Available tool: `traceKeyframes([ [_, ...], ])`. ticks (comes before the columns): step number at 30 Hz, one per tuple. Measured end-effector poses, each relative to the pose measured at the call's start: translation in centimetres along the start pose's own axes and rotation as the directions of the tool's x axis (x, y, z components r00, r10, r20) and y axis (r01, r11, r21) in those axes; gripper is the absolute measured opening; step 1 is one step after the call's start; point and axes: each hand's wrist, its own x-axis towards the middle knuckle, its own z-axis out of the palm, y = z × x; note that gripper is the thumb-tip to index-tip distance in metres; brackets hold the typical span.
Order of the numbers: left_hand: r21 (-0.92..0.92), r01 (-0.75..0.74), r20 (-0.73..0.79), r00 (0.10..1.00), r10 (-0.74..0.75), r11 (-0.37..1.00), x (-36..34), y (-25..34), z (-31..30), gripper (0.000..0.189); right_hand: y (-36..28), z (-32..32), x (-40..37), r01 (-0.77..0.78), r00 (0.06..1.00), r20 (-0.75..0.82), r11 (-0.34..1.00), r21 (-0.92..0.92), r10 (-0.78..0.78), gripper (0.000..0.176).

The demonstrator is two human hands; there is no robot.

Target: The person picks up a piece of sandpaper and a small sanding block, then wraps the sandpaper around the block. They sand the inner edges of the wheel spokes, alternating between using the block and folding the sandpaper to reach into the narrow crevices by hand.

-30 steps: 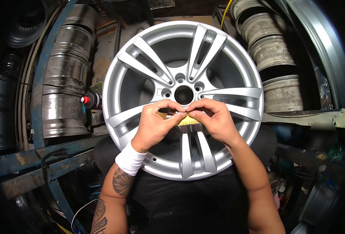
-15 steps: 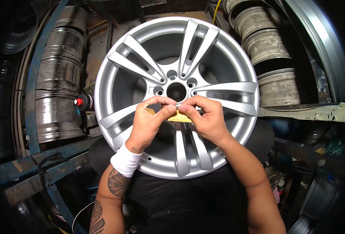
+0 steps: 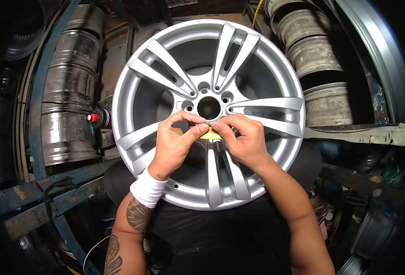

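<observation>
A silver alloy wheel rim (image 3: 245,184) with split spokes lies face up across the lap, its round centre bore just beyond my fingertips. My left hand (image 3: 177,142) and my right hand (image 3: 243,137) meet over the hub's near side. Thumbs and forefingers of both pinch a small piece of yellow sandpaper (image 3: 210,134), which looks bent between them. The fingers hide much of it. Another yellowish bit shows behind the left fingers, partly covered. A white band (image 3: 148,189) wraps the left wrist.
Stacked worn wheel barrels stand at left (image 3: 69,91) and right (image 3: 319,59). A dark bottle with a red cap (image 3: 93,118) sits beside the rim's left edge. Blue metal framing (image 3: 17,200) and a pale bar (image 3: 356,134) flank the lap.
The sandpaper has folded or tipped between the fingers. Its printed face, visible before, shows less now. Both hands stay almost in place, and the rim appears shifted slightly right.
</observation>
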Motion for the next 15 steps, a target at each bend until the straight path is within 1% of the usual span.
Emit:
traceKeyframes([
  [1,-0.009,0.003,0.01,1.0,-0.003,1.0,0.1,0.1,0.0,0.019,0.1,0.0,0.0,0.029,0.999,-0.016,0.999,0.019,-0.028,0.008],
  [4,-0.264,0.165,0.019,0.986,-0.166,0.95,-0.1,1.2,0.5,0.022,0.2,0.0,0.1,0.107,0.994,-0.042,0.993,0.05,-0.105,0.01],
  [7,-0.283,0.16,0.071,0.987,-0.145,0.946,0.1,0.0,-0.2,0.024,-0.2,0.0,0.2,0.166,0.986,-0.033,0.985,0.039,-0.165,0.014],
  [9,-0.254,0.129,0.061,0.991,-0.117,0.958,0.0,0.1,-0.2,0.022,-0.3,0.1,0.1,0.196,0.98,-0.037,0.98,0.031,-0.195,0.016],
  [12,-0.251,0.083,0.044,0.996,-0.074,0.964,0.0,0.1,0.0,0.023,-0.4,-0.2,0.2,0.199,0.98,0.0,0.978,0.061,-0.199,0.015],
  [15,-0.235,0.049,0.038,0.998,-0.042,0.971,0.1,-0.1,-0.1,0.026,-0.3,-0.6,0.2,0.149,0.988,0.028,0.982,0.116,-0.153,0.015],
])
